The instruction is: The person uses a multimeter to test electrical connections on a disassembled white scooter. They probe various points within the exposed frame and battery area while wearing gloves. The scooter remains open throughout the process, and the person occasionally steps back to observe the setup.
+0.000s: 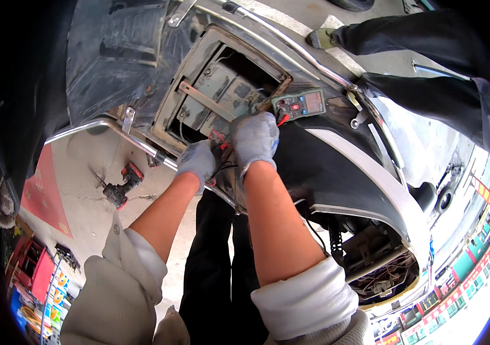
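Both my hands wear grey work gloves and meet at the near edge of an open compartment in a vehicle floor. My left hand (197, 163) is closed beside a small red connector (220, 138) with dark wires; its grip is partly hidden. Just right of it, my right hand (255, 138) is curled closed, back upward, and whatever its fingers hold is hidden. A grey-green multimeter (299, 105) lies beyond my right hand, with a red test lead (283, 119) plugged in. Inside the compartment sit several grey batteries (220, 77) under a metal strap (206, 101).
A chrome rail (107, 123) runs along the vehicle's near left side. On the ground at left lies a cordless power drill (123, 185). A dark seat-like panel (296, 164) curves to the right. Another person's dark-trousered legs (411, 40) are at the upper right.
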Demonstrator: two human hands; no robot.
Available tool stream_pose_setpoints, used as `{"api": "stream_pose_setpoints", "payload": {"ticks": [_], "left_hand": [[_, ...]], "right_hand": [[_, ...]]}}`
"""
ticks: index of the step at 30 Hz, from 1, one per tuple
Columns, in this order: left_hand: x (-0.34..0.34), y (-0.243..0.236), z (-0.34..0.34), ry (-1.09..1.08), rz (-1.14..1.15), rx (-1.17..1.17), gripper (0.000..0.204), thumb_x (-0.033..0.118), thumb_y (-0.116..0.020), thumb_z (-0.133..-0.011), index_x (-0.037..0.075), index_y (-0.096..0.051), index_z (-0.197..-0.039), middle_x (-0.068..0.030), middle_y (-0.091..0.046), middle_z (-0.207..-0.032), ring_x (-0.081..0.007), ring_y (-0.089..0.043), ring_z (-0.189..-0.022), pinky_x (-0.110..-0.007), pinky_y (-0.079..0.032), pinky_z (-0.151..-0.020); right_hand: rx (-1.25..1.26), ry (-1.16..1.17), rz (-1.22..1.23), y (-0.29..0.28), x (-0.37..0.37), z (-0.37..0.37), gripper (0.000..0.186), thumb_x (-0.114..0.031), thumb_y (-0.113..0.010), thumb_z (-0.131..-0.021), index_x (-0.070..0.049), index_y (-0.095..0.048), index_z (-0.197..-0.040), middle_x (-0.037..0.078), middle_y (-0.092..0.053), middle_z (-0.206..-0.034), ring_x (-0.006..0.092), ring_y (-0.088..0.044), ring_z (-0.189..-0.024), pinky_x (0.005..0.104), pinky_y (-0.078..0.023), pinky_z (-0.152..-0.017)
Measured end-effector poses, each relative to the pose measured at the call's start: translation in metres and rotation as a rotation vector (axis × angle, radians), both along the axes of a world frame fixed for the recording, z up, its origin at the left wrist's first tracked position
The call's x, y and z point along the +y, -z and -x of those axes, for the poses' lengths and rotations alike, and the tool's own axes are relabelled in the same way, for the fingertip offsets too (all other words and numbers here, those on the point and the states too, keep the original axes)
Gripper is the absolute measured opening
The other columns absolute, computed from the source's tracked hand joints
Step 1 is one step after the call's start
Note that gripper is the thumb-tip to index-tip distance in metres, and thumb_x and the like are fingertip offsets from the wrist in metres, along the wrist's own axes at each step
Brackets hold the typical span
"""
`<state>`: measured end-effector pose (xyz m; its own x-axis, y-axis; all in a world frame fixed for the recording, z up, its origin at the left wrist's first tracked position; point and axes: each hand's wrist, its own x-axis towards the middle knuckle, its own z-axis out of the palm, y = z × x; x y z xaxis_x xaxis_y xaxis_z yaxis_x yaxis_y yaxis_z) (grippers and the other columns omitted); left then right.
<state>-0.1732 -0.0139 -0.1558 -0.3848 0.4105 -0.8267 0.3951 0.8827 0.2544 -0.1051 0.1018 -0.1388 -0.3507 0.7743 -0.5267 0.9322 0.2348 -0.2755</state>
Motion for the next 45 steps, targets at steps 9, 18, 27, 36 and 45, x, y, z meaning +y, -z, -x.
{"api": "stream_pose_setpoints", "payload": {"ticks": [9, 18, 27, 36, 45], "left_hand": [[0.005, -0.002, 0.002, 0.052, 0.038, 0.037, 0.031, 0.033, -0.057, -0.082, 0.009, -0.066, -0.100, -0.0182, -0.063, -0.103, -0.0356, -0.059, -0.099, -0.041, -0.048, -0.081], [0.006, -0.008, 0.001, 0.042, 0.045, 0.062, 0.032, 0.033, -0.056, -0.081, 0.009, -0.066, -0.099, -0.0188, -0.062, -0.102, -0.0357, -0.059, -0.097, -0.042, -0.049, -0.079], [0.006, -0.009, 0.002, 0.074, 0.025, 0.050, 0.030, 0.031, -0.055, -0.082, 0.009, -0.066, -0.098, -0.0186, -0.063, -0.101, -0.0360, -0.059, -0.097, -0.042, -0.049, -0.079], [0.008, -0.008, 0.003, 0.066, 0.052, 0.052, 0.030, 0.031, -0.055, -0.082, 0.009, -0.066, -0.099, -0.0187, -0.063, -0.102, -0.0363, -0.059, -0.098, -0.042, -0.048, -0.080], [0.009, -0.007, 0.004, 0.087, 0.080, 0.049, 0.028, 0.028, -0.055, -0.082, 0.008, -0.066, -0.099, -0.0193, -0.063, -0.102, -0.0354, -0.059, -0.098, -0.042, -0.048, -0.080]], "right_hand": [[0.074, 0.352, 0.158, -0.026, 0.002, 0.011, 0.015, -0.014, -0.061, -0.073, -0.001, -0.063, -0.080, 0.021, -0.066, -0.083, 0.0339, -0.066, -0.081, 0.0393, -0.053, -0.070], [0.098, 0.468, 0.183, -0.037, 0.005, 0.014, 0.018, -0.013, -0.067, -0.068, -0.003, -0.063, -0.082, 0.019, -0.067, -0.080, 0.0338, -0.066, -0.081, 0.0398, -0.054, -0.069], [0.075, 0.450, 0.177, -0.033, 0.004, 0.014, 0.017, -0.015, -0.067, -0.070, -0.003, -0.063, -0.083, 0.019, -0.067, -0.082, 0.0328, -0.067, -0.081, 0.0395, -0.054, -0.069], [0.076, 0.269, 0.109, -0.008, -0.003, 0.006, 0.016, -0.015, -0.065, -0.072, -0.003, -0.062, -0.082, 0.019, -0.067, -0.081, 0.0325, -0.067, -0.080, 0.0390, -0.054, -0.069], [0.058, 0.334, 0.165, -0.024, 0.001, 0.011, 0.018, -0.015, -0.065, -0.071, -0.003, -0.062, -0.084, 0.019, -0.067, -0.081, 0.0330, -0.066, -0.081, 0.0391, -0.054, -0.069]]}}
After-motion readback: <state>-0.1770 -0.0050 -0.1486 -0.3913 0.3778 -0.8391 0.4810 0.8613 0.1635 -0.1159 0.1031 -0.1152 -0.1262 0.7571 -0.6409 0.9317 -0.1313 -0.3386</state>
